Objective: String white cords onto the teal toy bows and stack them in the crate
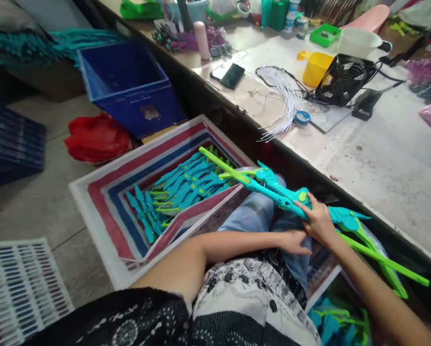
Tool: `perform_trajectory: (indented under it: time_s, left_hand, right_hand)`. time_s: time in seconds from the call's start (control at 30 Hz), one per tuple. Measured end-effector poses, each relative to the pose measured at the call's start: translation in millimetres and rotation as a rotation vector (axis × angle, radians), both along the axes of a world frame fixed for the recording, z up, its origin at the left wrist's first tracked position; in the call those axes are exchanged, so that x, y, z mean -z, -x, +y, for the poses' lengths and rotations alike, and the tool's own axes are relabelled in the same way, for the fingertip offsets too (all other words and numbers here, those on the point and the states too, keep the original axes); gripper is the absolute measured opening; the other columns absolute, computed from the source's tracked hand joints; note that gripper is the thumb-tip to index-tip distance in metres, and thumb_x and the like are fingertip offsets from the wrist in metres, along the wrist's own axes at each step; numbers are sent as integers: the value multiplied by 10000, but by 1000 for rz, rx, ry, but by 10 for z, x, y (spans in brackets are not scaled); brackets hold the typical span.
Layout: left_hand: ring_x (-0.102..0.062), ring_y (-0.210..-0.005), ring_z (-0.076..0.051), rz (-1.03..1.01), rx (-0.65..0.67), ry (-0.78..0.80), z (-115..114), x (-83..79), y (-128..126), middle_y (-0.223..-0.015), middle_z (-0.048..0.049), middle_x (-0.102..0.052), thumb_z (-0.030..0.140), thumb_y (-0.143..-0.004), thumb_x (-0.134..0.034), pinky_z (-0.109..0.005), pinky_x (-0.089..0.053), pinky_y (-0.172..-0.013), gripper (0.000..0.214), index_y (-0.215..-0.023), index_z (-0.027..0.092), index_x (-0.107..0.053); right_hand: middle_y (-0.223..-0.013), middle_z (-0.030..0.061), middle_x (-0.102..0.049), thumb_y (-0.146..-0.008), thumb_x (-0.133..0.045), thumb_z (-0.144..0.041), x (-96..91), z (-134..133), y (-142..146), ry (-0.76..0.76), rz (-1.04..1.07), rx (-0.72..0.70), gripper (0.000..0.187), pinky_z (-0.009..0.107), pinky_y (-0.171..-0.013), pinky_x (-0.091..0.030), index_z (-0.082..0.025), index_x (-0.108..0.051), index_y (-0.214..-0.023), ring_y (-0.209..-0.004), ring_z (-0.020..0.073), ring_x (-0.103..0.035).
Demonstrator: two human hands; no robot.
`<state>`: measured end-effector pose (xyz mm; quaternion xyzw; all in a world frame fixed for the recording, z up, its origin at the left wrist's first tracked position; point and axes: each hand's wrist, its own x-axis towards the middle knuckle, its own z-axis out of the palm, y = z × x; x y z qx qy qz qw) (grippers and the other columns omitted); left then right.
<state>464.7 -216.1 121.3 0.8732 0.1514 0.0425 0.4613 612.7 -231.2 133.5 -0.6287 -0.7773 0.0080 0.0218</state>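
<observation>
A teal and lime-green plastic toy bow (pixel 273 190) lies slantwise above my lap, its long green limbs reaching to upper left and lower right. My right hand (pixel 320 221) is wrapped round its middle grip, near the yellow-green button. Just below, close to my body, is my left hand (pixel 293 241), its fingers curled together. Whether anything thin is between those fingers is hidden. Left of my knees, a striped-lined crate (pixel 105 199) holds many similar teal and green pieces (pixel 190 180). More such parts (pixel 336 319) show below my right forearm.
On the worktable (pixel 374 154) are a black fan (pixel 345 79), a yellow scoop (pixel 314 67), a bundle of white strings (pixel 285 98), blue tape (pixel 301 117) and a phone (pixel 227 75). A blue bin (pixel 136 96), red bag (pixel 94 137) and white basket (pixel 18 283) stand at left.
</observation>
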Motion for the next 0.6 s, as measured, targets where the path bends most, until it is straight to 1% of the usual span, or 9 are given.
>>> perform_trajectory:
  time_s: [0.07, 0.13, 0.2, 0.27, 0.33, 0.4, 0.43, 0.5, 0.6]
  left_hand:
    - [-694, -903, -194, 1, 130, 90, 18, -162, 230, -1028, -83, -739, 290, -860, -650, -265, -531, -793, 288, -1096, 127, -677]
    - [-693, -880, -164, -45, 168, 133, 103, -354, 446, -1021, -75, -746, 284, -921, -568, -233, -511, -788, 286, -1136, 127, -674]
    - [-684, -906, -158, -112, 55, 54, 284, -501, 570, -1026, -74, -745, 286, -954, -510, -234, -498, -820, 290, -1146, 141, -673]
    - [-631, -1097, -203, -124, -101, -154, 545, -535, 570, -1171, -100, -701, 296, -951, -517, -297, -462, -953, 291, -1162, 162, -667]
    - [-492, -1299, -289, -19, -202, -390, 827, -435, 473, -1361, -147, -583, 336, -906, -598, -437, -370, -1081, 365, -1228, 170, -632]
    - [-422, -1345, -365, 165, -169, -553, 1058, -249, 338, -1411, -192, -521, 391, -805, -721, -559, -296, -1105, 559, -1294, 158, -583]
    - [-441, -1320, -376, 236, -122, -607, 1140, -150, 274, -1377, -203, -543, 396, -763, -761, -585, -283, -1098, 640, -1319, 150, -560]
    - [-515, -1228, -347, 277, -38, -679, 1222, 17, 173, -1234, -189, -627, 354, -758, -767, -571, -283, -1091, 634, -1311, 128, -554]
    - [-585, -1084, -292, 205, -41, -721, 1172, 142, 104, -1059, -162, -669, 244, -878, -608, -489, -346, -1026, 327, -1173, 105, -624]
  right_hand:
    - [-1532, 151, -376, -748, -587, -105, 129, -119, 27, -90, -51, 7, 606, 587, -1012, -418, -307, -605, -1319, -1286, 378, -495]
    - [-1518, 124, -412, -806, -557, -133, 246, -279, 100, -150, -81, -17, 553, 645, -1042, -363, -346, -597, -1315, -1355, 382, -421]
    - [-1457, 106, -494, -848, -525, -158, 333, -459, 196, -192, -82, -51, 481, 667, -1064, -325, -353, -623, -1277, -1383, 380, -385]
    - [-1373, 93, -572, -860, -499, -136, 372, -631, 294, -201, -56, -84, 473, 662, -1089, -299, -346, -636, -1261, -1373, 370, -401]
    - [-1232, 83, -650, -866, -469, -97, 368, -775, 383, -178, -31, -119, 513, 634, -1105, -295, -345, -617, -1290, -1290, 335, -492]
    - [-1040, 88, -687, -894, -461, -125, 343, -881, 461, -155, -27, -144, 486, 590, -1088, -336, -311, -600, -1321, -1115, 294, -587]
    - [-963, 93, -679, -914, -467, -170, 330, -922, 494, -150, -32, -139, 447, 565, -1059, -369, -280, -600, -1327, -1030, 281, -601]
    - [-886, 101, -652, -940, -478, -272, 310, -984, 550, -146, -39, -96, 413, 507, -962, -432, -232, -597, -1333, -923, 273, -587]
    - [-872, 104, -634, -949, -474, -331, 290, -1045, 601, -129, -9, -28, 441, 434, -828, -450, -228, -562, -1369, -882, 274, -560]
